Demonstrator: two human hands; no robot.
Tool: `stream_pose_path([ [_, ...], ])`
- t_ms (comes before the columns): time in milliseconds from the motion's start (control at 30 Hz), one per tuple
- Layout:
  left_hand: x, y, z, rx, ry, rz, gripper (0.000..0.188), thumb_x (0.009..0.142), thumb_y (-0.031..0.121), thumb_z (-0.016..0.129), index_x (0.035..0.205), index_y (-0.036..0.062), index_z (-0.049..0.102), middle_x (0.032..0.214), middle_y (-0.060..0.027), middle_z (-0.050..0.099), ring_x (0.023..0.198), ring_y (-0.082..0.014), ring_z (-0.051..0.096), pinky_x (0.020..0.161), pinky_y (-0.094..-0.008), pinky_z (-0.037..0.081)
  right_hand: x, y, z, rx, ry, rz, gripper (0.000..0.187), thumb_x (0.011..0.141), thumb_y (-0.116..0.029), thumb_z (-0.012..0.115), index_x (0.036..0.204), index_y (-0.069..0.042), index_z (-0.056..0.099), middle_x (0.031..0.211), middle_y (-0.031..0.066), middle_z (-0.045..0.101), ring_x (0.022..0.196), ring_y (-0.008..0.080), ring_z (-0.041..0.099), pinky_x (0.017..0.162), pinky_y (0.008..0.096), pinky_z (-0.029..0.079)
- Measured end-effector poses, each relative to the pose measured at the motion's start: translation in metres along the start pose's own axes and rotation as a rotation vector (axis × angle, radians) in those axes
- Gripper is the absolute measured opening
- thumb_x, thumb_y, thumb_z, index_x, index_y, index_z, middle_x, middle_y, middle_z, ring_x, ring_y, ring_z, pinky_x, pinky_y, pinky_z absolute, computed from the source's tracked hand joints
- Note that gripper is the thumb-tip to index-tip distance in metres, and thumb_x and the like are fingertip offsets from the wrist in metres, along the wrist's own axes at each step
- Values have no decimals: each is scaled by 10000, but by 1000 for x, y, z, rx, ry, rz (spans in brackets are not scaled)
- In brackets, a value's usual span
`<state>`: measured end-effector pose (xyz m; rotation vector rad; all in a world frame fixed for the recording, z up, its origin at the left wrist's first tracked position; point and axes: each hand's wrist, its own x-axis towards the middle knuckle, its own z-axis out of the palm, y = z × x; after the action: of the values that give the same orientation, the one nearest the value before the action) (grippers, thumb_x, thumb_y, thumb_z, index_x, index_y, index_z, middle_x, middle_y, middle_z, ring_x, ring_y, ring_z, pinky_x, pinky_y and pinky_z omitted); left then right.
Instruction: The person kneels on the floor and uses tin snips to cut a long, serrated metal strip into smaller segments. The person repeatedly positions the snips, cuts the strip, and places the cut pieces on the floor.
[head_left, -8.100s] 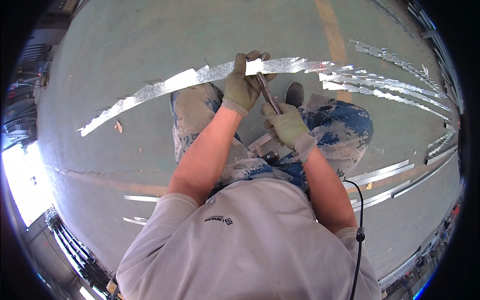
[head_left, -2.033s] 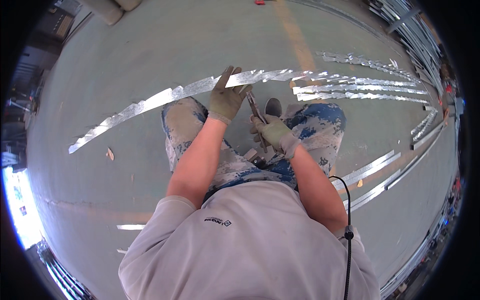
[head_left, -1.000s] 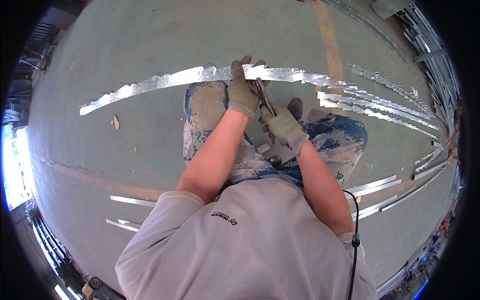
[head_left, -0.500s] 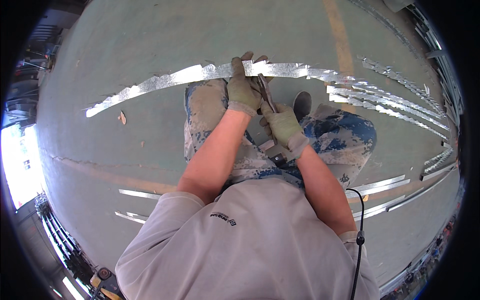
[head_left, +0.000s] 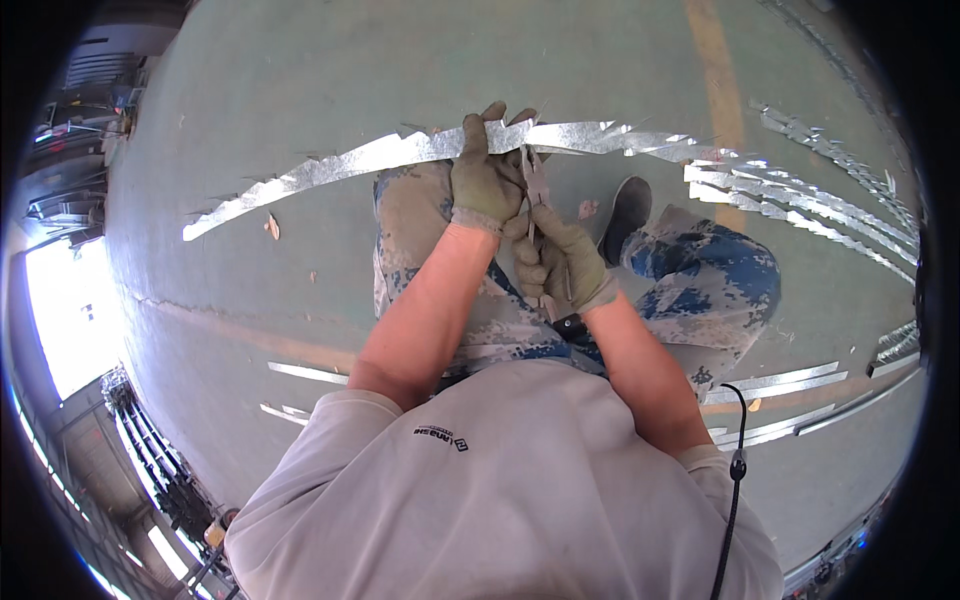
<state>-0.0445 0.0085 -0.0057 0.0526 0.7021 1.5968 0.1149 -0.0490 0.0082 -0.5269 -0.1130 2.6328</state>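
A long, shiny sheet-metal strip, with angled notches and small raised flaps along its far edge, runs left to right above my knees. My left hand, in a greenish work glove, grips it near the middle, its thumb over the face and fingertips showing beyond the far edge. Closed round the handles of metal pliers is my gloved right hand. The pliers' jaws meet the strip's near edge, just right of my left hand. Whether they bite the metal I cannot tell.
More notched strips lie on the green floor at right. Plain metal strips lie beside me, and others at left. My shoe is just right of the pliers. A black cord hangs by my right arm.
The pliers have turned more upright, and my right hand has come lower with its fingers more in view. My left hand keeps its grip. The whole view has shifted slightly.
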Motion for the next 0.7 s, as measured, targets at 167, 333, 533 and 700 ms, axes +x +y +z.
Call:
stream_pose_path([
  [167, -3, 0, 7, 57, -6, 19, 497, 1097, 442, 411, 1367, 29, 462, 1363, -282, 563, 1224, -425, 593, 1070, -572, 512, -6, -9, 5, -157, 165, 50, 408, 1085, -407, 499, 1172, -45, 667, 914, 63, 698, 719, 185, 655, 628, 357, 554],
  [333, -3, 1, 10, 41, 31, 8, 475, 1102, 433, 402, 1338, 33, 506, 1326, -265, 601, 1183, -378, 632, 1002, -501, 566, -15, -18, 19, -564, 332, 1, 403, 1083, -373, 520, 1240, -20, 636, 985, 95, 711, 801, 197, 694, 696, 351, 581],
  [533, -2, -1, 7, 34, 44, 0, 460, 1105, 430, 401, 1315, 43, 536, 1276, -250, 642, 1084, -329, 685, 874, -432, 607, -9, -11, 17, -791, 545, -50, 446, 1049, -396, 585, 1248, 2, 608, 1009, 107, 706, 812, 194, 687, 704, 355, 581],
  [700, -4, 0, 9, 14, 57, -6, 460, 1105, 429, 405, 1316, 42, 534, 1274, -249, 643, 1074, -324, 688, 854, -409, 610, -3, -3, 18, -818, 606, -105, 410, 1052, -384, 581, 1197, -2, 609, 973, 109, 706, 781, 189, 683, 684, 345, 574],
])
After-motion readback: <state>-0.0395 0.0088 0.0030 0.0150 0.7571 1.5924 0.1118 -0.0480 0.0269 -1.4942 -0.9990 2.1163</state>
